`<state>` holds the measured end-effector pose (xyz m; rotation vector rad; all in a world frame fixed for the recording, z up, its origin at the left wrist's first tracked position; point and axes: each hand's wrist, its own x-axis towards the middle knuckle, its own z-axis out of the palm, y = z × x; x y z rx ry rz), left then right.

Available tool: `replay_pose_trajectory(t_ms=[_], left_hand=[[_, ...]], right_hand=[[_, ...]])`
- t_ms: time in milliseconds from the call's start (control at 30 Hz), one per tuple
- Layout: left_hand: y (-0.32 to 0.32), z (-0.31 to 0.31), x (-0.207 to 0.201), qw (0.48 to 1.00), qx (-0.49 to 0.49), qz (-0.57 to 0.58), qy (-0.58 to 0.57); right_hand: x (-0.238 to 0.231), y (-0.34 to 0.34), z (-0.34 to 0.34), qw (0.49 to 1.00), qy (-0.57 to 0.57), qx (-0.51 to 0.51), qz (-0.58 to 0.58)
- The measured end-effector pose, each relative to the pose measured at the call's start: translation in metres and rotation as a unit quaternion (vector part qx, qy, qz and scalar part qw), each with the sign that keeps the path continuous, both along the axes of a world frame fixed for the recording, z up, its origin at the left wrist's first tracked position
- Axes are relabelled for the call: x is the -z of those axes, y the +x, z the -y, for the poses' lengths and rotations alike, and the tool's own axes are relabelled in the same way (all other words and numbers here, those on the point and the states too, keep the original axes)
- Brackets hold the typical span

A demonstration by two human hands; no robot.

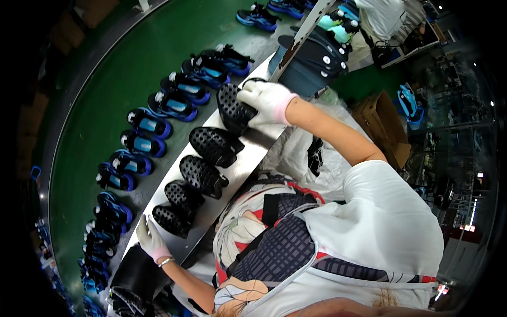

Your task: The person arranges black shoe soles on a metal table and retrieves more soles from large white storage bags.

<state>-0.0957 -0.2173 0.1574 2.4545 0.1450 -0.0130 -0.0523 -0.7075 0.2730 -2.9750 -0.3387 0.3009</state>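
Several black perforated clogs stand in a slanting row on a bright metal ledge. My right hand (266,101), in a white glove with a pink cuff, has its fingers closed on the side of the farthest black clog (232,108). Beside that one is another black clog (214,145). At the near end of the row, my left hand (151,240), gloved the same way, lies on the ledge (208,214) next to the nearest clog (170,221). Its fingers are stretched and slightly apart, with nothing visible in them.
Beyond the ledge, a green surface (95,113) carries a long line of blue-and-black shoes (140,142). Dark soles or insoles (317,58) are stacked at far right by a metal post (303,34). A cardboard box (380,124) stands at right; black material (134,277) lies near left.
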Motion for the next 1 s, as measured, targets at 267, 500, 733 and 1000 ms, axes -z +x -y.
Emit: replay_pose_trajectory(t_ms=[267, 500, 733, 1000], left_hand=[[0.014, 0.03, -0.038, 0.974, -0.029, -0.026, -0.223], [0.027, 0.085, -0.056, 0.608, 0.027, -0.227, -0.76], [0.028, 0.051, -0.066, 0.607, -0.087, -0.05, -0.788], [0.048, -0.022, -0.016, 0.734, -0.222, 0.039, -0.641]], right_hand=[[-0.064, -0.005, -0.032, 0.995, 0.1, -0.005, 0.029], [-0.043, 0.012, -0.166, 0.922, 0.315, -0.216, -0.066], [-0.009, 0.038, -0.259, 0.906, 0.306, -0.168, -0.238], [0.024, 0.051, -0.352, 0.951, 0.195, -0.188, -0.149]])
